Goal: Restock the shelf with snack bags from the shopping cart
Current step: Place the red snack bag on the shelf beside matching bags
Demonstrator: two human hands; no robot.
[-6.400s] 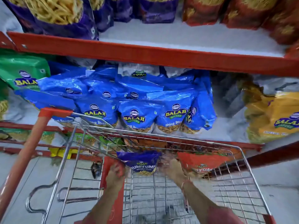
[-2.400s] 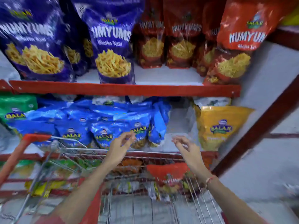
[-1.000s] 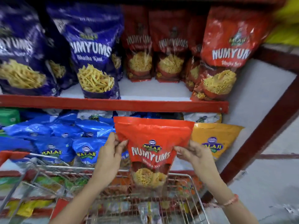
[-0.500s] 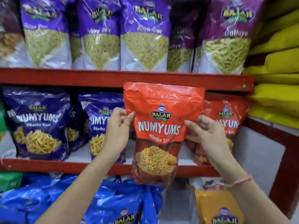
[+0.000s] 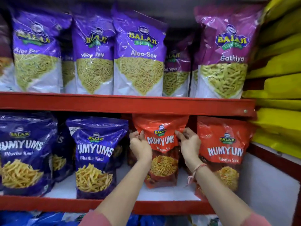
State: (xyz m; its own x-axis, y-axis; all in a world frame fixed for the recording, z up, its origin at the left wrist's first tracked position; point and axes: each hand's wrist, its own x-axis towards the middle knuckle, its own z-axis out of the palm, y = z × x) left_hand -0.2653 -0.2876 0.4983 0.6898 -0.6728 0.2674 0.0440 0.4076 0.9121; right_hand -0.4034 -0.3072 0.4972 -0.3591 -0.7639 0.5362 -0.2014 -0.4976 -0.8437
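A red Numyums snack bag (image 5: pixel 161 162) stands upright on the white shelf board (image 5: pixel 162 194) of the red-edged middle shelf. My left hand (image 5: pixel 140 145) grips its left edge and my right hand (image 5: pixel 189 144) grips its right edge, both near the bag's upper half. The bag's top reaches up under the red shelf rail (image 5: pixel 127 103). Another red Numyums bag (image 5: pixel 225 154) stands just to its right, and a blue Numyums bag (image 5: pixel 96 157) to its left. The shopping cart is out of view.
Purple and magenta Balaji bags (image 5: pixel 138 59) fill the shelf above. More blue Numyums bags (image 5: pixel 22 152) stand at far left. Yellow bags (image 5: pixel 280 79) are stacked on the right. Blue bags (image 5: pixel 48 219) show on the shelf below.
Both hands carried the red bag from the cart up to the middle shelf and pushed it in; its bottom now rests on the shelf board between the blue and red bags.
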